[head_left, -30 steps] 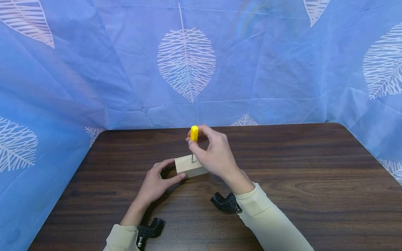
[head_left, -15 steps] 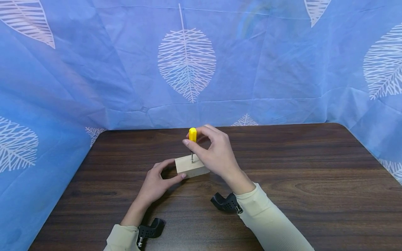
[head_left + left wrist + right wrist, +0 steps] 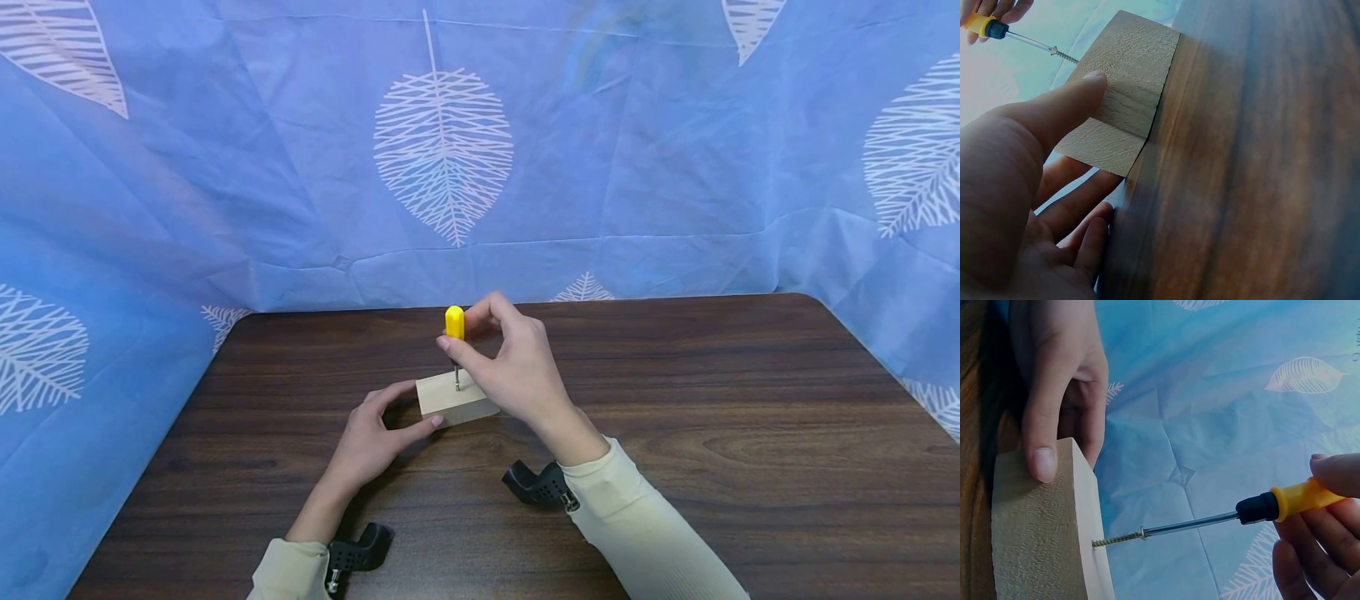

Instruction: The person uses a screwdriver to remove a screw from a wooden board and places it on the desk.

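Observation:
A pale wooden block (image 3: 459, 403) lies on the table, and a screw (image 3: 1119, 539) stands partly sunk in its top face. My left hand (image 3: 369, 435) grips the block's left end, thumb on the near side and fingers round the far side. My right hand (image 3: 522, 364) pinches the yellow handle of a screwdriver (image 3: 454, 322) between thumb and fingers. Its black collar and steel shaft show in the right wrist view, where the tip meets the screw head. In the left wrist view the screw's threads (image 3: 1067, 57) show above the wood.
The dark wood-grain table (image 3: 712, 400) spreads around both hands. A blue cloth (image 3: 300, 167) with white leaf prints hangs behind it. Black wrist mounts (image 3: 536, 483) sit below both wrists, close above the tabletop.
The screwdriver's handle has tilted slightly left, to nearly upright. My right thumb and fingers have shifted along the handle. The block and my left hand stay in place.

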Demonstrator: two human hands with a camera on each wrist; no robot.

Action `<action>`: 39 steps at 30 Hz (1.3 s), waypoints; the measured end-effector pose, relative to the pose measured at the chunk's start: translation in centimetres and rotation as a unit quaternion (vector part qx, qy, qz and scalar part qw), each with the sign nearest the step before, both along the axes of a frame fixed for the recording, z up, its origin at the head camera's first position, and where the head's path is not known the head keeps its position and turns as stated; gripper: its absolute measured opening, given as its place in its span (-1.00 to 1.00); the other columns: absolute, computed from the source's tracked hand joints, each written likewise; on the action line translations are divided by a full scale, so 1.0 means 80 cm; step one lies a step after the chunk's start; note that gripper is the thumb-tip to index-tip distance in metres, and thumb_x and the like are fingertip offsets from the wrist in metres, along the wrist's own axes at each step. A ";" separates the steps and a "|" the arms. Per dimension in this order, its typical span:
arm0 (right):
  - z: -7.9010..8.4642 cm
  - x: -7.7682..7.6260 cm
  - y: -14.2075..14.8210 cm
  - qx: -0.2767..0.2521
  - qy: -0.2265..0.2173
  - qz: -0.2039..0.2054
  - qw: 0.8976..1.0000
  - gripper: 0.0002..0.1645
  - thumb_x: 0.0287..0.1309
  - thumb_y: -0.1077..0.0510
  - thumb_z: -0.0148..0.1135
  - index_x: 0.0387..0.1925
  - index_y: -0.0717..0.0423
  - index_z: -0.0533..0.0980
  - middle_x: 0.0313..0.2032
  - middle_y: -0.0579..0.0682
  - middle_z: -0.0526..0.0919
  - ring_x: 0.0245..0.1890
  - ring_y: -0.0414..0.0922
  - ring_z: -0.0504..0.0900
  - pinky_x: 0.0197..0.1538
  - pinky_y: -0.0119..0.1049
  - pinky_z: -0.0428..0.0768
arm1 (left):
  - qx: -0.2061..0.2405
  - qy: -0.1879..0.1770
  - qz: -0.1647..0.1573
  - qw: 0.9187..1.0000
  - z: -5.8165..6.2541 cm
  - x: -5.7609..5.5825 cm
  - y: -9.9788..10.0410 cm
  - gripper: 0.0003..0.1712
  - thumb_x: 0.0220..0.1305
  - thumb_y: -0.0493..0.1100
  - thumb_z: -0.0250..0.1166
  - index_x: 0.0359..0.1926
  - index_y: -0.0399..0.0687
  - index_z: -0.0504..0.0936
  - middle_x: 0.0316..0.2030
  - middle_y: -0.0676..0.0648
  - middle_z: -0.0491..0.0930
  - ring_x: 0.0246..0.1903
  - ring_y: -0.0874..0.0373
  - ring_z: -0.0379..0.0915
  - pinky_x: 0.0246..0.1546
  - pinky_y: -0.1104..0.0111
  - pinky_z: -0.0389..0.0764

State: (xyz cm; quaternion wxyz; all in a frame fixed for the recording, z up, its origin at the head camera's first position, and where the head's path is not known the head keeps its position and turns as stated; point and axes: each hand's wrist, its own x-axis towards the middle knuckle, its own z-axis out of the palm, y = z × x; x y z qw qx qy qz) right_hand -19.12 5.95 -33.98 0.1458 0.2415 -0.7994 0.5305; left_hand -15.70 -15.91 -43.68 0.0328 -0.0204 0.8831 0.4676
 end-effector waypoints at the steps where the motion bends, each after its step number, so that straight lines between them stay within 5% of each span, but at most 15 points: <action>1: 0.000 0.000 0.000 -0.001 0.004 0.001 1.000 -0.71 0.27 0.15 0.57 -0.13 0.04 0.57 -0.23 -0.08 0.83 -0.23 -0.18 0.75 -0.06 -0.06 0.71 | 0.000 0.000 0.000 1.000 0.000 0.000 0.000 -0.14 0.24 0.24 0.59 0.50 0.15 0.54 0.44 -0.10 0.52 0.53 -0.18 0.31 0.52 -0.35 0.26; 21: -0.002 0.000 -0.001 -0.014 0.013 0.016 1.000 -0.80 0.35 0.25 0.37 -0.02 0.12 0.62 -0.18 -0.04 0.87 -0.24 -0.16 0.78 -0.12 -0.27 0.69 | -0.005 0.005 0.001 1.000 -0.001 0.001 -0.001 -0.14 0.25 0.22 0.59 0.50 0.12 0.54 0.42 -0.12 0.55 0.52 -0.18 0.33 0.51 -0.34 0.29; 28: -0.003 0.001 -0.001 -0.017 -0.004 0.018 1.000 -0.76 0.36 0.26 0.30 0.03 0.14 0.62 -0.12 -0.03 0.87 -0.26 -0.15 0.80 -0.68 -0.37 0.24 | -0.008 0.006 0.000 1.000 -0.001 0.000 -0.001 -0.16 0.26 0.21 0.59 0.48 0.12 0.56 0.42 -0.11 0.55 0.52 -0.18 0.32 0.52 -0.33 0.28; 39: -0.003 0.001 -0.003 -0.005 -0.021 -0.003 1.000 -0.83 0.40 0.17 0.27 -0.02 0.01 0.60 -0.17 -0.10 0.84 -0.08 -0.18 0.78 -0.12 -0.07 0.62 | -0.012 0.007 0.000 1.000 0.000 0.000 0.000 -0.16 0.26 0.21 0.59 0.49 0.12 0.56 0.43 -0.11 0.55 0.51 -0.17 0.34 0.51 -0.31 0.31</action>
